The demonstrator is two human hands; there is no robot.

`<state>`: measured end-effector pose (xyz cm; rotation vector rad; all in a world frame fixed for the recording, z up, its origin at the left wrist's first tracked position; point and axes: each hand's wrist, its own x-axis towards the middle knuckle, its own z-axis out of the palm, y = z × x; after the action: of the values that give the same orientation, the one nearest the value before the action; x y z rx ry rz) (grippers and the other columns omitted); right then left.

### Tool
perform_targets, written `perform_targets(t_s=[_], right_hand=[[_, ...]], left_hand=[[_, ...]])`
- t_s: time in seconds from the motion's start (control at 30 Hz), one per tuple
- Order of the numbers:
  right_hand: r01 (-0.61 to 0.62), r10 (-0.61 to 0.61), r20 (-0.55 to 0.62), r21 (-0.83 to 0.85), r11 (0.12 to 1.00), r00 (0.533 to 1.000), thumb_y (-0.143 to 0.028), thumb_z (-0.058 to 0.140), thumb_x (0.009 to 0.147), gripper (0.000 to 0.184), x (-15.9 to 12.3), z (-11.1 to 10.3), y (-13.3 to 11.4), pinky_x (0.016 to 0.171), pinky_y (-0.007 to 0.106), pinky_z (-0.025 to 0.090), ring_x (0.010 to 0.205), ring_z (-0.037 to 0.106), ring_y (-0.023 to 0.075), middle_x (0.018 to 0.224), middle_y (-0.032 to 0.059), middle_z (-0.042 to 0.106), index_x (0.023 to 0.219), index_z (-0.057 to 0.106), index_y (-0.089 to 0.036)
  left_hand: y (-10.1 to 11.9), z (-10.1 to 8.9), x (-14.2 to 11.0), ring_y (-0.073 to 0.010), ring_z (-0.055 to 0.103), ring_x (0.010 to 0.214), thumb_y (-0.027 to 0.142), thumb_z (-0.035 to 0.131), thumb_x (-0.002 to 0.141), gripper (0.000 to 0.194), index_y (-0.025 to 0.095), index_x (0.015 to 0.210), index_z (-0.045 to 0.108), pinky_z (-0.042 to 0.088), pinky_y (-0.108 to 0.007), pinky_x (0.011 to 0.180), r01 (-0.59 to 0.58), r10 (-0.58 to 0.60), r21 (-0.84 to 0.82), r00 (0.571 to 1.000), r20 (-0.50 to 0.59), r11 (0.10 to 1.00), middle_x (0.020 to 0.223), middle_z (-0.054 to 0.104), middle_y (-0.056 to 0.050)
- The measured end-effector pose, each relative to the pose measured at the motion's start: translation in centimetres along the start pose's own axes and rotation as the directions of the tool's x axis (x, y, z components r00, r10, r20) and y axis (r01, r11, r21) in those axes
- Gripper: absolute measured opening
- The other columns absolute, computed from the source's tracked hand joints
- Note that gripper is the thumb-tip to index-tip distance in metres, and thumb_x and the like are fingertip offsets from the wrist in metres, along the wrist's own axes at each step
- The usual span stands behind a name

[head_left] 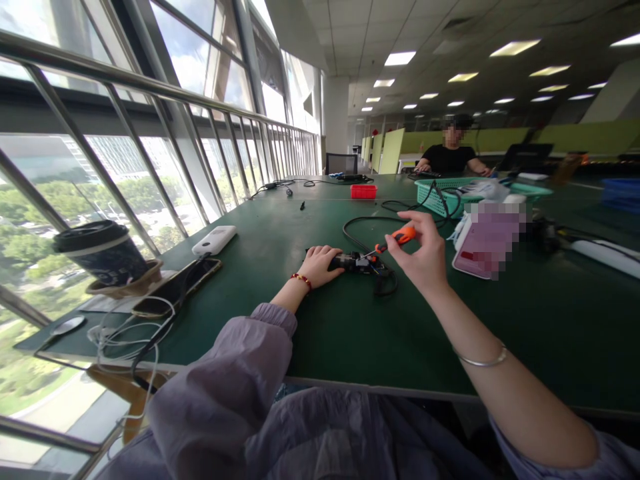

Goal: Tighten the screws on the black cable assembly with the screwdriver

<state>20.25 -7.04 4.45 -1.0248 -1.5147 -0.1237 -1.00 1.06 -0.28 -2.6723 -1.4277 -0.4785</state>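
My left hand (323, 265) is wrapped over a black cylindrical device (345, 261) lying on the green table, holding it down. The device's right end is opened up, with small parts and a blue wire showing, and a black cable runs from it. Between the fingertips of my right hand (420, 250) is a screwdriver (403, 235) with an orange and black handle. Its thin shaft slants down to the left, and the tip is at the opened end of the device. Whether the tip sits in a screw is too small to tell.
A red box (363, 192) and a teal basket (434, 192) stand farther back. A pink-screened phone (483, 243) leans at right. To the left are a coffee cup (103, 253), a dark phone (177, 288), a white power bank (215, 240) and cables. Another person (450, 157) sits opposite.
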Motion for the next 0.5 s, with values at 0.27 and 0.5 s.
perform_targets(t_s=[0.27,0.5], right_hand=[[-0.093,0.094,0.194,-0.014,0.996,0.976,-0.039,0.055,0.081,0.02,0.1,-0.4,-0.2,0.062,0.028,0.043,0.059,0.055,0.0152,0.062,0.0006,0.058,0.078,0.062,-0.02],[-0.037,0.003,0.438,0.069,0.997,0.899,-0.034,0.051,0.083,0.021,0.0,-0.6,-0.4,0.055,0.024,0.038,0.053,0.054,0.0121,0.059,-0.0007,0.06,0.075,0.063,-0.019]], left_hand=[[-0.1,-0.4,0.4,-0.0237,0.053,0.113,0.045,0.044,0.093,0.039,0.025,0.123,0.057,0.035,-0.038,0.101,0.011,-0.011,0.024,1.0,-0.005,1.0,0.119,0.061,-0.005],[0.3,-2.5,0.1,-0.0228,0.062,0.096,0.054,0.055,0.08,0.05,0.022,0.118,0.061,0.047,-0.028,0.078,0.068,-0.068,0.011,0.991,0.117,0.998,0.106,0.067,-0.006]])
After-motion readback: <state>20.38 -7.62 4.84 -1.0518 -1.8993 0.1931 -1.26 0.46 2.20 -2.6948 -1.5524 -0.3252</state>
